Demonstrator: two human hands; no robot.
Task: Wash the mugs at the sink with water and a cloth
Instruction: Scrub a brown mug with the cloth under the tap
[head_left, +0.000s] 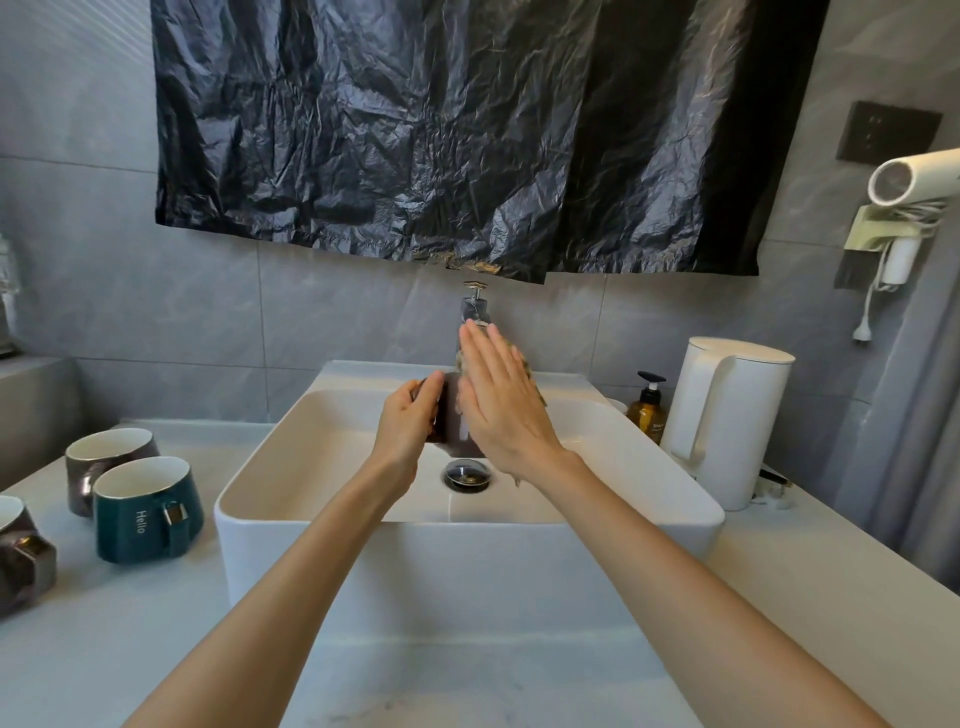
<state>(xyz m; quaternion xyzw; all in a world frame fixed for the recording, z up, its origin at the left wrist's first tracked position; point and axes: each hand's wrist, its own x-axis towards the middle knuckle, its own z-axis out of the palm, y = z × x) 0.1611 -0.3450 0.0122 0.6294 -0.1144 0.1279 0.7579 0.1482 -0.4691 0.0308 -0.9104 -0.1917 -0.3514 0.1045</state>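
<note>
Over the white sink (363, 530), my left hand (408, 423) grips a dark brown mug (451, 415) from its left side. My right hand (501, 400) lies flat with straight fingers against the mug's right side, pressing a cloth (530, 371) whose frayed edge shows behind the fingers. The tap (474, 304) stands just behind the hands. The drain (467, 474) lies below the mug. Whether water runs cannot be told.
On the counter to the left stand a teal mug (148, 512) marked "Hello", a grey mug (101, 465) behind it and another dark mug (21, 556) at the edge. A white kettle (727, 421) and a brown pump bottle (647, 410) stand right of the sink.
</note>
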